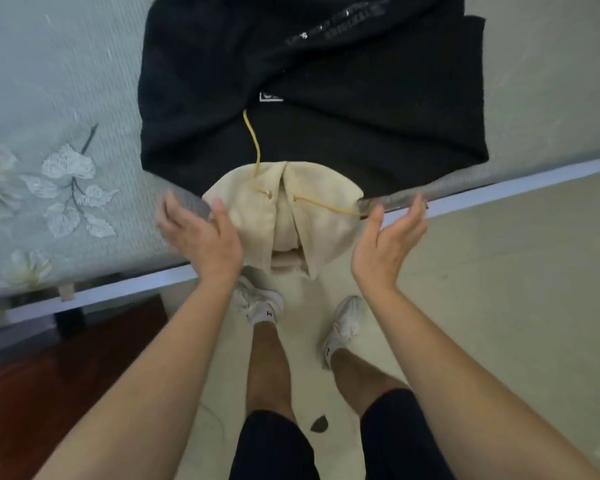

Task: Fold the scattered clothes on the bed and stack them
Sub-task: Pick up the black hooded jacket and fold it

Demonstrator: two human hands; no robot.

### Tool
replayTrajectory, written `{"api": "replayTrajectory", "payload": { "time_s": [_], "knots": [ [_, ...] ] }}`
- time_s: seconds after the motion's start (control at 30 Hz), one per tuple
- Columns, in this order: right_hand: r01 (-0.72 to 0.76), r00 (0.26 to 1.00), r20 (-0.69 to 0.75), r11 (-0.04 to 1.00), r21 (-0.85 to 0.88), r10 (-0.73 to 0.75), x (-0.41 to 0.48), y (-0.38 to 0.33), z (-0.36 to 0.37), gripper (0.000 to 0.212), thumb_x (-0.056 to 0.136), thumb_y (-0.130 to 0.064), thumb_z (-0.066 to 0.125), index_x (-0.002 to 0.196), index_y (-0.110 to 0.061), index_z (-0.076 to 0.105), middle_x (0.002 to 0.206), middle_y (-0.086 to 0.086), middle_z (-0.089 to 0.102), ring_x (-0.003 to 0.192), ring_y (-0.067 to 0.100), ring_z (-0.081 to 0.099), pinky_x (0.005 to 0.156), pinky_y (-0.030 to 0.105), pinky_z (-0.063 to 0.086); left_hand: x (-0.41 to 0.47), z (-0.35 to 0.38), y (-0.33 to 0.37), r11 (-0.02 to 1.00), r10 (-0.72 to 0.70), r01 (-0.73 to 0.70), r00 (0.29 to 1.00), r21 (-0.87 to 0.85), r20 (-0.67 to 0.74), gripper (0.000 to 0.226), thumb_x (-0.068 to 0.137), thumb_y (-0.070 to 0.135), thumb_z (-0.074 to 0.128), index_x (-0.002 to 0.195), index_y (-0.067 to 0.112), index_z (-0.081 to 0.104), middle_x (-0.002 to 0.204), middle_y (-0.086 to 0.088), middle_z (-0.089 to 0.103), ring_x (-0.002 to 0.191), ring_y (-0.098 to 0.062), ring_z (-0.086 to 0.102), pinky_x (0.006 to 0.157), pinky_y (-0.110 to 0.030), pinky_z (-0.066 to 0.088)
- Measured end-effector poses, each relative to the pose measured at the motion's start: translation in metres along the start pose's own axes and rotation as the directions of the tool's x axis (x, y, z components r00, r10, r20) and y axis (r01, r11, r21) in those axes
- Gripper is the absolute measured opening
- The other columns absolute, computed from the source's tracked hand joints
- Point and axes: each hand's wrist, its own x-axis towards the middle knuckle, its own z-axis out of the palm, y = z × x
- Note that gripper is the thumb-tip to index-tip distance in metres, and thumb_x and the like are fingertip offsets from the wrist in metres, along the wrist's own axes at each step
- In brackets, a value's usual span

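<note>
View from above, looking down past a person's two bare forearms at the edge of a bed (49, 98). At far left the bed's pale grey-green sheet carries a print of white flowers (70, 188) and leaves; below its pale rail (118, 289) lies a patch of dark red wood floor (49, 375). The left hand (201, 233) is raised at the bed's edge, back toward the camera, fingers straight and spread apart, slightly blurred, holding nothing; its thumb overlaps the left rim of a cream hood (278, 209), and contact cannot be told. A black hoodie (326, 81) lies spread flat on the bed, filling the top centre, with faint lettering near the top. Its cream hood hangs over the bed's edge between the two hands. Yellow cords (255, 147) run from the hood, one up across the black cloth, one off to the right. Below stand the person's white shoes (257, 299) and black shorts (267, 445). The right hand (381, 244) is just beside the hood's right side, palm turned inward, fingers straight and close together, thumb apart, gripping nothing. Cream floor tile (516, 271) fills the right.
</note>
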Motion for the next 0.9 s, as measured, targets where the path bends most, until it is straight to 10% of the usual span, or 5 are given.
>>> {"api": "replayTrajectory", "payload": {
  "time_s": [0.13,0.33,0.6,0.73,0.9],
  "knots": [
    [-0.247,0.813,0.525,0.966,-0.079,0.251,-0.026,0.046,-0.005,0.047,0.095,-0.015,0.054,0.142,-0.016,0.051,0.134,0.008,0.052,0.125,0.024,0.052,0.101,0.025,0.038,-0.041,-0.008,-0.028,0.964,-0.124,0.166,0.971,-0.208,0.203,0.047,0.093,0.014,0.042,0.139,0.007,0.037,0.121,-0.013,0.052,0.110,-0.024,0.052,0.098,-0.040,0.044],
    [-0.218,0.706,0.679,0.974,-0.063,0.202,-0.020,0.037,-0.042,0.021,0.083,-0.029,0.079,0.078,-0.021,0.060,0.080,-0.003,0.063,0.072,0.013,0.057,0.072,0.029,0.047,-0.048,-0.025,-0.027,0.949,-0.191,0.296,0.816,-0.110,0.545,0.028,0.089,0.026,0.071,0.105,0.004,0.063,0.091,-0.010,0.066,0.086,-0.023,0.063,0.076,-0.038,0.054],
    [-0.595,0.398,0.869,0.804,-0.001,0.295,-0.007,-0.029,-0.133,0.038,0.093,-0.030,0.065,0.123,-0.008,0.067,0.113,0.009,0.074,0.100,0.027,0.070,0.086,0.035,0.056,-0.044,-0.079,0.031,0.829,-0.241,0.539,0.585,-0.150,0.774,0.030,0.087,0.024,0.072,0.111,0.007,0.064,0.106,-0.015,0.072,0.088,-0.027,0.070,0.073,-0.040,0.058],
    [-0.748,0.490,0.850,0.594,0.296,0.193,0.022,-0.099,-0.133,0.030,0.098,-0.026,0.053,0.118,-0.009,0.068,0.100,0.006,0.074,0.090,0.021,0.071,0.077,0.031,0.059,-0.002,-0.093,0.082,0.581,-0.306,0.770,0.506,-0.263,0.806,0.043,0.087,0.017,0.068,0.126,0.005,0.056,0.091,-0.009,0.069,0.068,-0.018,0.070,0.055,-0.029,0.056],
    [-0.695,0.710,0.667,0.378,0.612,0.224,0.083,-0.173,-0.073,0.047,0.103,-0.026,0.053,0.141,0.001,0.046,0.120,0.018,0.065,0.110,0.028,0.066,0.097,0.039,0.055,0.068,-0.075,0.137,0.136,-0.157,0.706,0.708,-0.695,0.688,0.033,0.103,0.023,0.048,0.127,0.000,0.053,0.102,-0.011,0.064,0.090,-0.024,0.065,0.083,-0.039,0.059]
  ]
}}
